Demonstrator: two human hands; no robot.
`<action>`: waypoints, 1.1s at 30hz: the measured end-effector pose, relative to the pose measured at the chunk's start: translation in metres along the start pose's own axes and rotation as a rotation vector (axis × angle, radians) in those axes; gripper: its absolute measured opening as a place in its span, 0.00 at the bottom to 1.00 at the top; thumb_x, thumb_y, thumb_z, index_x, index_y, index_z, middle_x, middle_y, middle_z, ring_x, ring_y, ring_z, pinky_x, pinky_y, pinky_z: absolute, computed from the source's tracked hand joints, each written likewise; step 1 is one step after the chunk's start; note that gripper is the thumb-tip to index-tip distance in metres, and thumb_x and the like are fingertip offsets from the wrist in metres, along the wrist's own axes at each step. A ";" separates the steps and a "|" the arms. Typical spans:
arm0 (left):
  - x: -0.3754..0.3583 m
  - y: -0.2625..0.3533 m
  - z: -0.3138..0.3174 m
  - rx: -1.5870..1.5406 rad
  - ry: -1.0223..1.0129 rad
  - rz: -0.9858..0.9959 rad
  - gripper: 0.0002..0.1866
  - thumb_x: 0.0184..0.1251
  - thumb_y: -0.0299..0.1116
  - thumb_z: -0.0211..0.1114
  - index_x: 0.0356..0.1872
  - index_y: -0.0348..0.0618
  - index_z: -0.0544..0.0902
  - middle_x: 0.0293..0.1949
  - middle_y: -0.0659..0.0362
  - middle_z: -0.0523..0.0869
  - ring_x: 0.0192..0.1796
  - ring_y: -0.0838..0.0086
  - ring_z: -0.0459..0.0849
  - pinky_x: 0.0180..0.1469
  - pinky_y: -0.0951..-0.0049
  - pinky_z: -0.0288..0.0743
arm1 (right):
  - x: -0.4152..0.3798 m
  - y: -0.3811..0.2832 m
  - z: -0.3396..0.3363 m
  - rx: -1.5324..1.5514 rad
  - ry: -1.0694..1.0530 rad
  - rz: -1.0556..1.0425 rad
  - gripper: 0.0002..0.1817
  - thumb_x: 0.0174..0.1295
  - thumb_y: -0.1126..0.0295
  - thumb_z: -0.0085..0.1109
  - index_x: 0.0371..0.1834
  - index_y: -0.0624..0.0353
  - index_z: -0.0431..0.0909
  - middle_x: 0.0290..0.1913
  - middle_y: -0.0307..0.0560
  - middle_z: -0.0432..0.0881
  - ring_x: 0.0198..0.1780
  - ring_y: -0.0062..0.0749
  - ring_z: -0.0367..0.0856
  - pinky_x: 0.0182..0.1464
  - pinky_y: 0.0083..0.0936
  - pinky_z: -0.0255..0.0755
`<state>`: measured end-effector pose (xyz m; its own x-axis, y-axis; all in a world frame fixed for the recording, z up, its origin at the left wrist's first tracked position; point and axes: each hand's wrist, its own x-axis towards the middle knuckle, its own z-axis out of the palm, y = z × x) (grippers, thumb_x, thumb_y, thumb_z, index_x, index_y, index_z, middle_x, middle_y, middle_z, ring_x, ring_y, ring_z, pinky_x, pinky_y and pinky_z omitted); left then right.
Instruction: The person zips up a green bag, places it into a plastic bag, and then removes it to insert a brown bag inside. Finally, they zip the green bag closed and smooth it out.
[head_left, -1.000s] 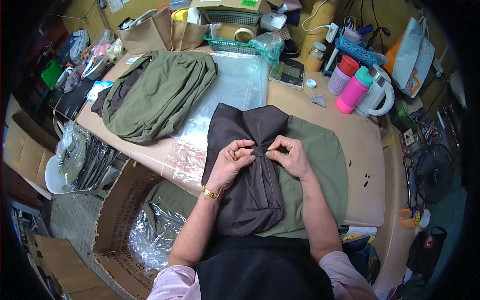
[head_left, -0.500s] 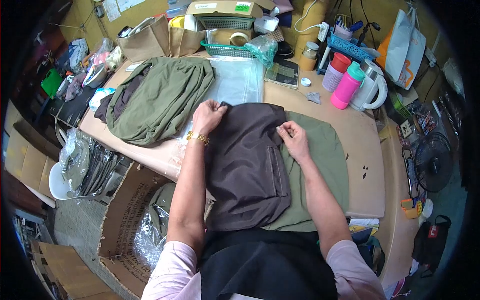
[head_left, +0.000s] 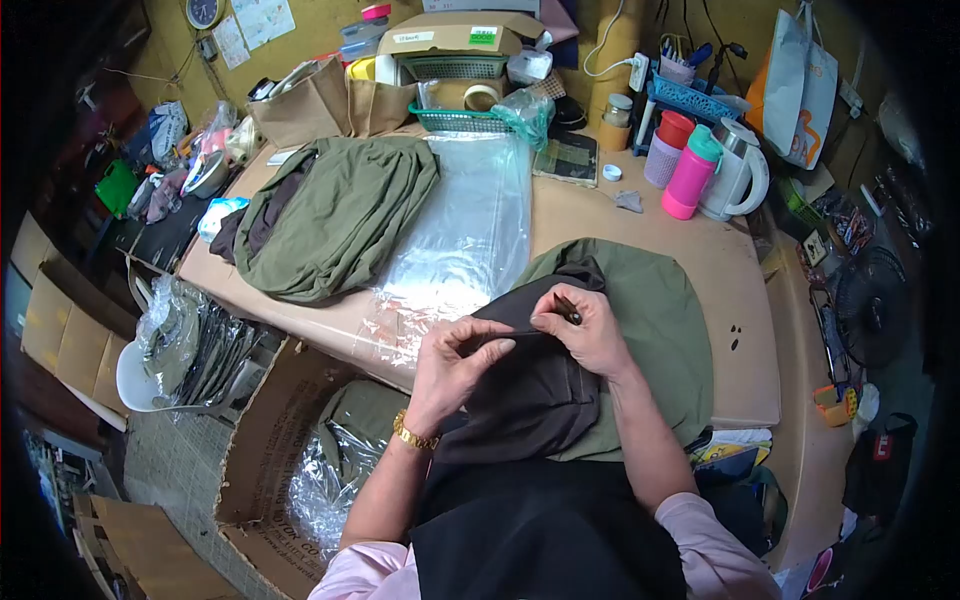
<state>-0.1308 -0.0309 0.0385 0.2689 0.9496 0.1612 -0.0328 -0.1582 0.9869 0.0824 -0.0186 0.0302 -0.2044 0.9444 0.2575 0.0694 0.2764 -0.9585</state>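
Observation:
A dark brown fabric piece lies bunched near the table's front edge, over a green fabric piece. My left hand, with a gold watch at the wrist, pinches the raised edge of the brown fabric. Close on its right, my right hand is closed on the same edge, and a small dark object sticks out between its fingers; what it is I cannot make out. Farther back on the left lies another green fabric piece with a dark lining.
Clear plastic sheets lie mid-table. Behind them stand green baskets. A pink bottle and a kettle are at the back right. Below the left table edge is an open cardboard box holding plastic-wrapped fabric.
Both hands have moved down and closer together, lifting and folding the brown fabric's upper edge toward me. More plastic sheet is uncovered, and a dark object now shows in my right hand.

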 end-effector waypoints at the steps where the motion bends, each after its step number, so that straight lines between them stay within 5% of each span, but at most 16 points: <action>1: -0.003 -0.004 -0.002 0.001 0.003 -0.006 0.07 0.63 0.26 0.74 0.41 0.38 0.89 0.31 0.67 0.84 0.31 0.86 0.77 0.37 0.82 0.73 | -0.006 -0.006 0.006 0.004 -0.003 0.005 0.07 0.60 0.75 0.70 0.39 0.63 0.83 0.37 0.33 0.79 0.36 0.09 0.70 0.35 0.14 0.65; 5: -0.012 -0.008 -0.003 -0.074 0.022 -0.073 0.09 0.71 0.31 0.67 0.45 0.38 0.89 0.32 0.67 0.86 0.30 0.89 0.74 0.33 0.85 0.67 | -0.022 -0.008 0.014 -0.243 0.036 -0.153 0.08 0.57 0.75 0.72 0.32 0.68 0.81 0.31 0.40 0.79 0.36 0.20 0.77 0.38 0.20 0.70; 9: -0.009 -0.026 -0.026 -0.372 0.353 0.025 0.11 0.75 0.34 0.64 0.48 0.37 0.86 0.29 0.71 0.79 0.26 0.90 0.66 0.29 0.84 0.61 | -0.031 -0.004 0.003 -0.281 0.168 -0.111 0.10 0.57 0.75 0.72 0.29 0.68 0.79 0.28 0.38 0.73 0.30 0.18 0.69 0.33 0.20 0.64; 14: -0.018 -0.005 -0.037 0.158 -0.036 -0.094 0.30 0.59 0.38 0.77 0.62 0.39 0.81 0.40 0.66 0.78 0.32 0.85 0.68 0.35 0.82 0.67 | -0.040 -0.010 0.007 -0.306 0.202 -0.148 0.09 0.57 0.76 0.73 0.29 0.68 0.80 0.29 0.38 0.73 0.29 0.18 0.68 0.31 0.20 0.62; 18: -0.011 0.014 -0.008 0.396 -0.159 -0.021 0.27 0.60 0.36 0.77 0.60 0.38 0.83 0.42 0.63 0.81 0.34 0.84 0.72 0.37 0.80 0.70 | -0.042 -0.009 0.016 -0.404 0.193 -0.246 0.09 0.54 0.77 0.74 0.30 0.68 0.81 0.30 0.42 0.76 0.29 0.24 0.74 0.30 0.23 0.67; 23: -0.010 -0.006 0.007 -0.256 -0.062 -0.312 0.13 0.71 0.30 0.67 0.52 0.35 0.85 0.41 0.54 0.88 0.42 0.81 0.85 0.41 0.83 0.80 | -0.049 -0.020 0.013 -0.432 0.179 -0.241 0.10 0.52 0.79 0.75 0.32 0.67 0.81 0.30 0.44 0.76 0.28 0.27 0.79 0.31 0.25 0.73; 26: -0.013 -0.020 0.017 -0.656 0.019 -0.304 0.09 0.74 0.30 0.64 0.45 0.33 0.84 0.46 0.50 0.88 0.46 0.76 0.88 0.47 0.80 0.85 | -0.054 -0.013 0.008 -0.466 0.160 -0.222 0.11 0.52 0.78 0.75 0.36 0.65 0.81 0.32 0.45 0.76 0.31 0.30 0.80 0.33 0.26 0.75; 31: -0.020 -0.017 0.017 -0.884 -0.090 -0.334 0.09 0.77 0.30 0.59 0.43 0.32 0.80 0.57 0.43 0.82 0.55 0.64 0.87 0.58 0.69 0.85 | -0.061 -0.044 0.019 -0.692 0.357 -0.153 0.24 0.58 0.62 0.72 0.56 0.55 0.79 0.50 0.47 0.72 0.46 0.43 0.80 0.47 0.38 0.77; 33: -0.021 -0.015 0.020 -0.948 -0.116 -0.363 0.10 0.78 0.30 0.57 0.43 0.32 0.80 0.61 0.40 0.79 0.57 0.62 0.86 0.60 0.66 0.84 | -0.062 -0.050 0.020 -0.746 0.399 -0.234 0.21 0.58 0.62 0.71 0.53 0.53 0.81 0.48 0.45 0.73 0.42 0.42 0.80 0.44 0.38 0.75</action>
<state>-0.1166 -0.0545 0.0201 0.5044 0.8575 -0.1014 -0.6658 0.4610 0.5866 0.0720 -0.0948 0.0592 0.0538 0.8021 0.5948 0.7175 0.3832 -0.5817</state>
